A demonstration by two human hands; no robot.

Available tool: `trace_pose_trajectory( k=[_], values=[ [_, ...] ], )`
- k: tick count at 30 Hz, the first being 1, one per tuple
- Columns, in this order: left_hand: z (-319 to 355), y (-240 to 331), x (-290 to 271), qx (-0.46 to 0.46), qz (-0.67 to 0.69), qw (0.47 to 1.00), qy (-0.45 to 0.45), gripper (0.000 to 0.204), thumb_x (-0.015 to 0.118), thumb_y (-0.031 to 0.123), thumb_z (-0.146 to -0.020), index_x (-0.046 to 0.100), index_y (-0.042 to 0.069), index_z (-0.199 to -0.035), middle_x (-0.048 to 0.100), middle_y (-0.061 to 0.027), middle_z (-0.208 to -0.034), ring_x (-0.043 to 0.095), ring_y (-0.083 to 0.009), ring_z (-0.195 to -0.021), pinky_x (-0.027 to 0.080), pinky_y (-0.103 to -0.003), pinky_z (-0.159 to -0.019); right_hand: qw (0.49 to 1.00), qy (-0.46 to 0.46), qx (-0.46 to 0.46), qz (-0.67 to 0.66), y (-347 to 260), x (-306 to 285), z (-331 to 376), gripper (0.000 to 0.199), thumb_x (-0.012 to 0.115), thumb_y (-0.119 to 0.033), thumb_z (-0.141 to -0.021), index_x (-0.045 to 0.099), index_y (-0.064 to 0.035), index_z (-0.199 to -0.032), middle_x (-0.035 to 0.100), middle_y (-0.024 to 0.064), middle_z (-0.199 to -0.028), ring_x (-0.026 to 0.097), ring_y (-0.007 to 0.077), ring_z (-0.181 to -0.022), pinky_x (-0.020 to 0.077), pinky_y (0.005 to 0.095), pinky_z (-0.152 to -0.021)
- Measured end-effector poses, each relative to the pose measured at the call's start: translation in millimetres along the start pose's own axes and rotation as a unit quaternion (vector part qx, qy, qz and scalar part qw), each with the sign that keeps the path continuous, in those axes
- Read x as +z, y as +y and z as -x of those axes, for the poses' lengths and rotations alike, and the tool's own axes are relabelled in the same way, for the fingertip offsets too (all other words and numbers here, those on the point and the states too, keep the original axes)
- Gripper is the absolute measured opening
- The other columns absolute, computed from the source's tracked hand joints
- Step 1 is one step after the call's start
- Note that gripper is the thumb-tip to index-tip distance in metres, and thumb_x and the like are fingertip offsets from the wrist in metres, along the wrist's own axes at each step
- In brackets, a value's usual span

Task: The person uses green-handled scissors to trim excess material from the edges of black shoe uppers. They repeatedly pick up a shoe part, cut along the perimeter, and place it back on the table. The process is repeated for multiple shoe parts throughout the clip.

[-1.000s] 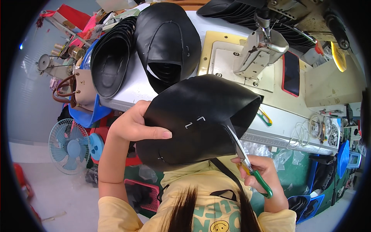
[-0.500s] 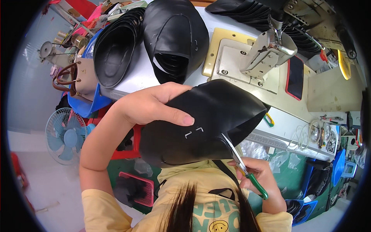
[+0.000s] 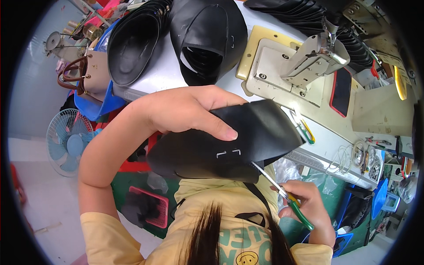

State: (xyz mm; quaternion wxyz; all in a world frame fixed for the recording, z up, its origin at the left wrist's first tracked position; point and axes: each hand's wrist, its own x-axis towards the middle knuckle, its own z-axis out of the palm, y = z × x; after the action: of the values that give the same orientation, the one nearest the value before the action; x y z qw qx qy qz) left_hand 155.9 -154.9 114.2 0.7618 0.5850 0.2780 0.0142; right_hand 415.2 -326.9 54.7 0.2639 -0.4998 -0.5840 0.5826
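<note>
Curved black leather panel (image 3: 247,137), being trimmed.
Left hand (image 3: 185,108) is gripping its top; right hand (image 3: 309,207) is clasping green-handled scissors (image 3: 282,194) at its lower edge.

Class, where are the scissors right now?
In the head view, lower right: the scissors are in the right hand, blades at the black leather piece's lower edge.

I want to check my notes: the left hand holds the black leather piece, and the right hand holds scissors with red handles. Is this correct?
Not quite. The head view shows the scissors in the right hand with green handles, not red. The left hand does hold the black leather piece.
</note>
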Motion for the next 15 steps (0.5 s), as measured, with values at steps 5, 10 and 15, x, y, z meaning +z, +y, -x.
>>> trace_pose_trajectory(
  k=[5,10,15],
  values=[
    [-7.2,-10.8,-1.7,-0.027,0.016,0.999,-0.037,0.045,0.063,0.009,-0.076,0.050,-0.005,-0.116,0.059,-0.0053,-0.103,0.053,-0.0101,-0.092,0.042,-0.024,-0.083,0.998,-0.035,-0.019,0.053,-5.9,-9.6,5.4,0.055,0.082,-0.022,-0.054,0.061,-0.0024,-0.101,0.050,0.0055,-0.066,0.045,0.0173,-0.058,0.0344,0.0270,-0.053],
    [-16.7,-30.0,0.5,-0.069,0.034,0.996,-0.053,0.044,0.064,0.009,-0.076,0.050,-0.005,-0.116,0.059,-0.0052,-0.103,0.053,-0.0096,-0.093,0.042,-0.023,-0.083,0.996,-0.054,-0.008,0.070,-9.6,-7.8,3.6,0.055,0.082,-0.023,-0.056,0.061,-0.0050,-0.103,0.047,0.0034,-0.063,0.043,0.0153,-0.055,0.0328,0.0265,-0.051],
    [-23.3,-49.8,4.4,-0.136,0.079,0.977,-0.143,0.038,0.064,0.007,-0.076,0.053,-0.003,-0.111,0.059,-0.0041,-0.101,0.053,-0.0097,-0.092,0.042,-0.023,-0.082,0.986,-0.109,0.036,0.119,-11.5,-6.8,7.5,0.049,0.081,-0.023,-0.059,0.063,-0.0075,-0.101,0.048,0.0031,-0.062,0.044,0.0151,-0.052,0.0341,0.0267,-0.048]
  ],
)
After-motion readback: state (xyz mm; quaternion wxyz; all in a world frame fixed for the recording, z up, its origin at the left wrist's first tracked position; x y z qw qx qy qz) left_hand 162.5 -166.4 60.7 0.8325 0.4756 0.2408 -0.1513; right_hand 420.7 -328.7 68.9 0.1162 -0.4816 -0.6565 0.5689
